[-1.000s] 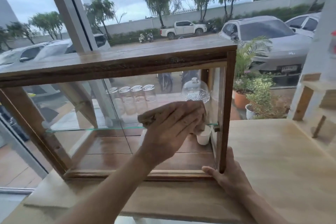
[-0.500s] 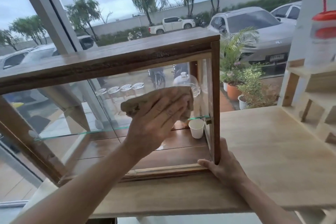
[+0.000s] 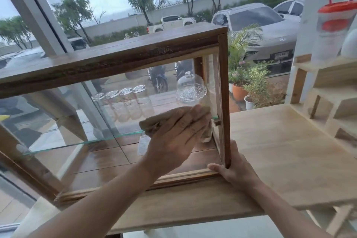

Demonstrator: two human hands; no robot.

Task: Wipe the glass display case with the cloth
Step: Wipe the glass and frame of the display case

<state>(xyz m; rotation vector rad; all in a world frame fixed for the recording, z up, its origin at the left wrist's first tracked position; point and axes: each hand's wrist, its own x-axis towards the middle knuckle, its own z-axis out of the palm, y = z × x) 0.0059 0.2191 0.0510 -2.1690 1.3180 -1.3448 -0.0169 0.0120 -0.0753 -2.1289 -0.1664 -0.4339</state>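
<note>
The display case (image 3: 116, 62) is a dark wooden frame with glass panes, standing on a pale wooden counter (image 3: 280, 150). My left hand (image 3: 173, 137) lies flat on the front glass near its right side and presses a tan cloth (image 3: 152, 121) against it, just below the glass dome inside. Only the cloth's upper edge shows past my fingers. At the case's lower right corner, my right hand (image 3: 233, 170) grips the foot of the corner post.
Inside the case, several upturned glass jars (image 3: 125, 102) and a clear glass dome (image 3: 191, 89) stand on a glass shelf. A wooden rack (image 3: 328, 91) at the right carries a plastic cup with a red lid (image 3: 332, 25). A window stands right behind the case.
My left hand slid the cloth up over the dome's lower part, then back down and slightly right on the glass. My right hand stayed on the corner post.
</note>
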